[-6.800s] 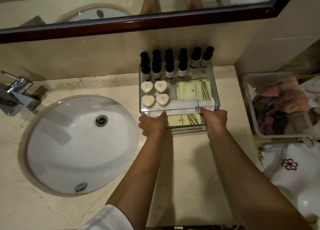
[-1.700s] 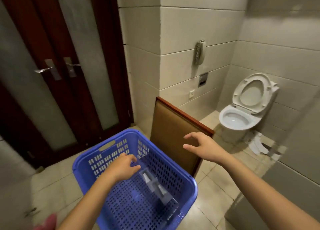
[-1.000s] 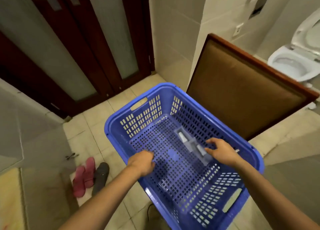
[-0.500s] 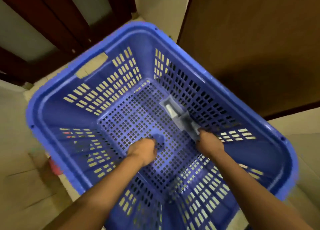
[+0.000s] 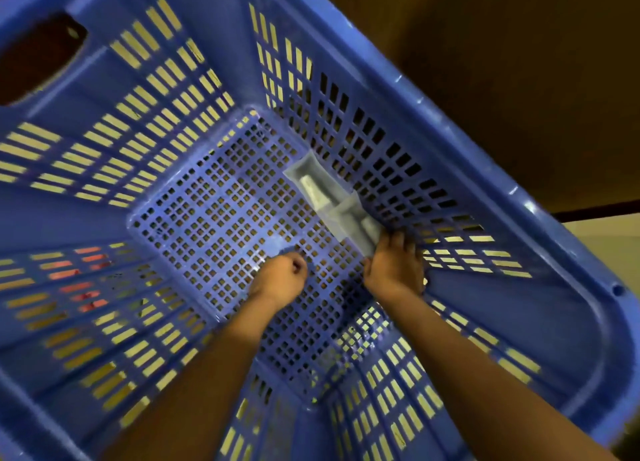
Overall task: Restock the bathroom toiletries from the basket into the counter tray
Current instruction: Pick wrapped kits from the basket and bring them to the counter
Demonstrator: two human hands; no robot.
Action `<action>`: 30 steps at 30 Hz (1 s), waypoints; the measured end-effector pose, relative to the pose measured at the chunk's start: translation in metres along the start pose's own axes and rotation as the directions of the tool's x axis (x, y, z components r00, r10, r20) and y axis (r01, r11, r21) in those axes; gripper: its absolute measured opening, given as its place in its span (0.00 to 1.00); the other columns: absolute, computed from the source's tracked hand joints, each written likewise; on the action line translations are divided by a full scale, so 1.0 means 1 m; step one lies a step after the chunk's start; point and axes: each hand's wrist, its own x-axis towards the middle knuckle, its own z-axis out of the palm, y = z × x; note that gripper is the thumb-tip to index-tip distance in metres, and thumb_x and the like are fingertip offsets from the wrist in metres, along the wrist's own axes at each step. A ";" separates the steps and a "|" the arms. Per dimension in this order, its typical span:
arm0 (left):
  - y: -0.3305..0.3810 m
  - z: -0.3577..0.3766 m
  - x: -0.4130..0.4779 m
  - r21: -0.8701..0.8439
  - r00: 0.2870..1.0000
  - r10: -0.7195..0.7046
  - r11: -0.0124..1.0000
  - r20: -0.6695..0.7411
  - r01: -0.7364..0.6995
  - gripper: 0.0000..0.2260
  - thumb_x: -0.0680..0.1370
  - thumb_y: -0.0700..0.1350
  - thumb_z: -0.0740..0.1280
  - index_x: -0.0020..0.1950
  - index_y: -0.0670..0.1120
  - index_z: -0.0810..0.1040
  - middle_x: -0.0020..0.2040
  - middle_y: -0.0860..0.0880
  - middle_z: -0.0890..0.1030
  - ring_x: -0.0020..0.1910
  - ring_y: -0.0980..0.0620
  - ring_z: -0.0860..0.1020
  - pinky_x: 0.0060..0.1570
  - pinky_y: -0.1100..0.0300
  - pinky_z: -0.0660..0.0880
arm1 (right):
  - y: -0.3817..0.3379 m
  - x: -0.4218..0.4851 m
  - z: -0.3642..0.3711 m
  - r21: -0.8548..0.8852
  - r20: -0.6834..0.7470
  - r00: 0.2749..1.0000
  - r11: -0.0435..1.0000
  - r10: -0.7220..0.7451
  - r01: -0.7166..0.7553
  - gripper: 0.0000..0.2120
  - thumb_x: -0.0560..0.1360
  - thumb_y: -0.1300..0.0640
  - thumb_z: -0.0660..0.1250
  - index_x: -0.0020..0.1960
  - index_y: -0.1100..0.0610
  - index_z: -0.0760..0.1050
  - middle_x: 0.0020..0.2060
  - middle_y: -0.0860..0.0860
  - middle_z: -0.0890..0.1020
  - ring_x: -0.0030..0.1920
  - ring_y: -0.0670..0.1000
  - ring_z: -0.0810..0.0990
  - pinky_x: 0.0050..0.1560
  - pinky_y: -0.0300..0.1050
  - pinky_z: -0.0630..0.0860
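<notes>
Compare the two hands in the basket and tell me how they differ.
The left hand is curled into a fist with nothing visible in it; the right hand curls its fingers on the near end of the clear packet. The left hand sits over the bare middle of the basket floor; the right hand is at the floor's edge, by the side wall. Both reach down inside the basket.

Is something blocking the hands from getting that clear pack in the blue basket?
Nothing visible does. The right hand grips the clear pack at its near end, on the basket floor; only bare floor lies between the left hand and it.
</notes>
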 end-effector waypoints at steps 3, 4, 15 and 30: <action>0.000 -0.004 0.006 -0.164 0.995 -0.069 0.985 -0.077 0.055 0.08 0.82 0.45 0.58 0.57 0.45 0.75 0.32 0.49 0.69 0.28 0.50 0.64 0.31 0.55 0.65 | -0.001 0.002 0.003 0.014 -0.029 1.000 1.000 -0.004 0.004 0.32 0.78 0.46 0.57 0.73 0.62 0.51 0.70 0.60 0.59 0.70 0.61 0.60 0.67 0.54 0.61; 0.000 -0.005 0.007 -0.195 0.993 -0.080 0.979 -0.090 0.061 0.08 0.82 0.45 0.58 0.56 0.45 0.75 0.32 0.50 0.69 0.29 0.50 0.65 0.30 0.57 0.65 | -0.001 0.003 0.003 0.014 -0.027 1.000 1.000 -0.005 0.006 0.32 0.78 0.46 0.56 0.74 0.62 0.51 0.70 0.60 0.59 0.70 0.61 0.60 0.67 0.54 0.61; 0.010 -0.010 0.006 -0.647 0.983 -0.185 0.747 0.018 0.152 0.07 0.81 0.40 0.59 0.54 0.45 0.75 0.53 0.44 0.78 0.44 0.49 0.76 0.52 0.54 0.74 | -0.005 -0.003 -0.014 0.306 -0.021 0.979 0.934 0.200 -0.184 0.15 0.80 0.54 0.53 0.58 0.60 0.73 0.52 0.59 0.80 0.53 0.59 0.78 0.56 0.50 0.72; 0.011 -0.027 -0.001 -0.968 0.986 -0.058 0.192 0.154 0.163 0.07 0.77 0.36 0.64 0.45 0.47 0.77 0.43 0.49 0.81 0.42 0.53 0.80 0.42 0.61 0.77 | -0.036 -0.021 -0.017 0.896 0.441 0.819 0.230 -0.368 -0.379 0.07 0.77 0.63 0.63 0.46 0.57 0.79 0.38 0.51 0.82 0.40 0.49 0.80 0.43 0.43 0.77</action>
